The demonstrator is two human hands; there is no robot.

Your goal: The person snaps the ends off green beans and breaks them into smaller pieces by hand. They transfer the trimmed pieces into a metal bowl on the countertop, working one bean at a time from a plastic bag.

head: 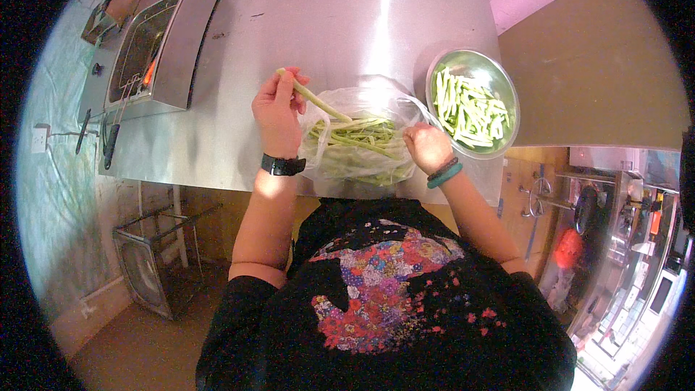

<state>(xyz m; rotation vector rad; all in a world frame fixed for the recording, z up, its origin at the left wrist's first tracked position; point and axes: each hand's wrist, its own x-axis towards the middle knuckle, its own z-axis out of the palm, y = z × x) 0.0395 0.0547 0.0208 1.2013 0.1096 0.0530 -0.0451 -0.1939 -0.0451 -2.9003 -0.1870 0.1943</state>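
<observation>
My left hand (pixel 279 106) pinches one end of a long green bean (pixel 324 104), raised above the left side of a clear plastic bag (pixel 358 169). The bean slants down toward the bag's mouth. Several long green beans (pixel 364 138) lie in the bag, which sits near the table's front edge. At the bag's right side is my right hand (pixel 429 146), its fingers curled in. Whatever those fingers may hold is hidden. Just beyond this hand, a round metal bowl (pixel 497 73) contains many short cut bean pieces (pixel 469 108).
The metal table (pixel 320 16) carries a steel oven (pixel 157 54) with a glass front at the left. A black-handled utensil (pixel 111 146) leans at its front. Under the table's left side stands a metal-framed rack (pixel 157 260). Shelving with kitchen items (pixel 624 250) is at the right.
</observation>
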